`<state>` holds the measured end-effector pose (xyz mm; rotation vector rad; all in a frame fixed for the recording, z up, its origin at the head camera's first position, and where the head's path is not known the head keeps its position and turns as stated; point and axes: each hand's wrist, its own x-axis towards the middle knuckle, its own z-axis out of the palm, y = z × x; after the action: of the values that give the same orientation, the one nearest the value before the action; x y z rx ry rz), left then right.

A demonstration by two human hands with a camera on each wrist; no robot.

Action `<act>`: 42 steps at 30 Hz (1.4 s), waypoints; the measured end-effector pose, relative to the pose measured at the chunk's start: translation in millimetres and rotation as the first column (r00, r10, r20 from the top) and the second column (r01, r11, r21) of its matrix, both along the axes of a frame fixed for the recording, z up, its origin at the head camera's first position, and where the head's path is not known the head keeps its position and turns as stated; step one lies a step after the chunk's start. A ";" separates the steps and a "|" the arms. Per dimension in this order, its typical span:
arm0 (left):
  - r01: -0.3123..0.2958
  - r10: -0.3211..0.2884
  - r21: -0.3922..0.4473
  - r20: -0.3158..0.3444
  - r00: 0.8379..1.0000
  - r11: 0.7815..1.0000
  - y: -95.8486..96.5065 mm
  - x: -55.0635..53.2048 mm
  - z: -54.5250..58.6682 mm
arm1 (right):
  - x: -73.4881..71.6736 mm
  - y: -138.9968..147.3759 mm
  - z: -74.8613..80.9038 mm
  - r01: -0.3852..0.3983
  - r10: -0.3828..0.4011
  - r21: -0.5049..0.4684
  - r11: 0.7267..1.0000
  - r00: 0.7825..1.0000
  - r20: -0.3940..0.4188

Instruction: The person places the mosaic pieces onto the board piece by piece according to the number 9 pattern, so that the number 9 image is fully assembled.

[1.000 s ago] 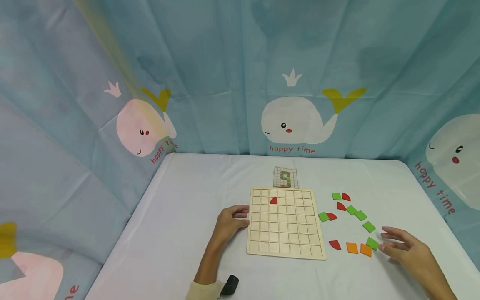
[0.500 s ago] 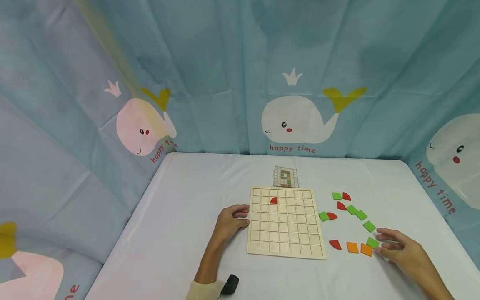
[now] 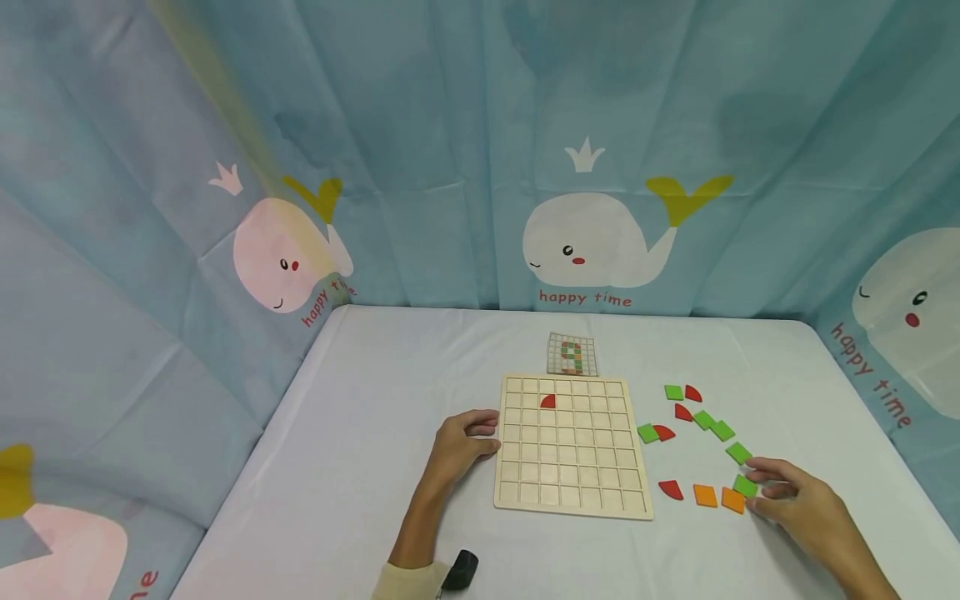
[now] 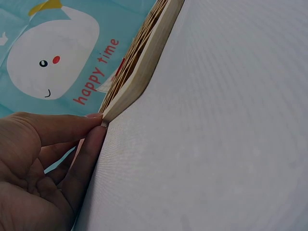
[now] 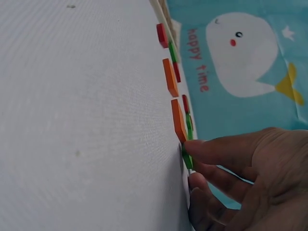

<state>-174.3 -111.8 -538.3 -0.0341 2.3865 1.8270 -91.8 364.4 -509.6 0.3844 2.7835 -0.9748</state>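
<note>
A square wooden grid board [image 3: 567, 452] lies on the table, with one red quarter-circle piece [image 3: 549, 402] in an upper cell. My left hand [image 3: 462, 442] is at the board's left edge; the left wrist view shows thumb and fingertip pinching that rim [image 4: 144, 72]. To the right of the board, my right hand [image 3: 806, 504] reaches over a green square tile [image 3: 745, 486]. Its thumb and index finger are spread on either side of the tile, and the thumb tip overlaps the green tile [image 5: 187, 158] in the right wrist view. An orange tile [image 3: 732, 500] lies right beside it.
Several more green tiles [image 3: 722, 431], red quarter-circles [image 3: 671, 490] and another orange tile [image 3: 705, 496] are scattered right of the board. A small pattern card [image 3: 572, 355] lies behind the board. A black object [image 3: 461, 570] sits by the left sleeve. Whale-print curtains [image 3: 600, 242] surround the white table.
My right hand has moved slightly left, bringing its thumb and fingers close around the green tile. The left hand and the board have stayed in place.
</note>
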 end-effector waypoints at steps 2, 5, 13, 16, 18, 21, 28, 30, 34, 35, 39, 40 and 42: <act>0.001 -0.001 0.002 -0.001 1.000 1.000 0.0 0.4 -0.2 | -0.6 -0.5 0.1 0.005 -0.005 -0.002 1.000 1.000 0.002; 0.002 -0.002 0.005 -0.004 1.000 1.000 0.0 0.5 -0.6 | -1.1 -1.9 0.2 0.009 -0.008 0.007 1.000 1.000 -0.004; 0.003 -0.003 0.007 -0.007 1.000 1.000 0.3 -0.1 -1.0 | -2.3 -3.9 -0.1 0.024 -0.024 0.018 1.000 1.000 -0.011; 0.000 0.000 -0.003 -0.009 1.000 1.000 0.4 -0.8 -1.4 | -1.7 -3.9 -0.6 0.020 -0.019 0.035 0.999 0.999 -0.031; 0.000 0.000 0.000 -0.006 1.000 1.000 0.3 -0.8 -1.6 | -1.4 -3.4 -1.3 0.007 -0.004 0.048 0.999 0.998 -0.060; 0.001 -0.001 0.007 -0.004 1.000 1.000 0.3 -0.8 -2.2 | -0.8 -3.1 -1.8 -0.021 0.030 0.080 0.997 0.994 -0.108; 0.004 -0.004 0.015 -0.006 1.000 1.000 0.5 -0.3 -2.0 | -0.8 -5.8 -2.4 -0.033 0.051 0.119 0.992 0.987 -0.154; 0.004 -0.004 0.016 -0.007 1.000 1.000 0.4 -0.2 -1.9 | -0.4 -6.2 -2.8 -0.032 0.052 0.125 0.992 0.986 -0.160; 0.006 -0.006 0.014 -0.008 1.000 1.000 0.2 -0.1 -1.8 | 0.6 -7.2 -2.7 -0.022 0.043 0.128 0.991 0.986 -0.160; 0.006 -0.006 0.012 -0.008 1.000 1.000 0.2 -0.1 -1.7 | 0.5 -7.3 -2.6 -0.019 0.038 0.122 0.992 0.987 -0.156; 0.006 -0.006 0.015 -0.006 1.000 1.000 0.1 0.1 -0.5 | 0.6 -8.9 -1.8 -0.002 0.025 0.128 0.992 0.983 -0.184; 0.006 -0.006 0.016 -0.005 1.000 1.000 0.2 0.0 -0.1 | 0.4 -9.0 -1.5 0.000 0.025 0.128 0.992 0.980 -0.195; 0.006 -0.006 0.019 -0.001 1.000 1.000 0.3 0.0 0.5 | 0.6 -9.6 -0.5 0.000 0.031 0.137 0.991 0.975 -0.221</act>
<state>-174.3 -111.6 -537.8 -0.0240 2.3673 1.8478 -91.2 354.8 -510.1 0.2865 3.0611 -0.8767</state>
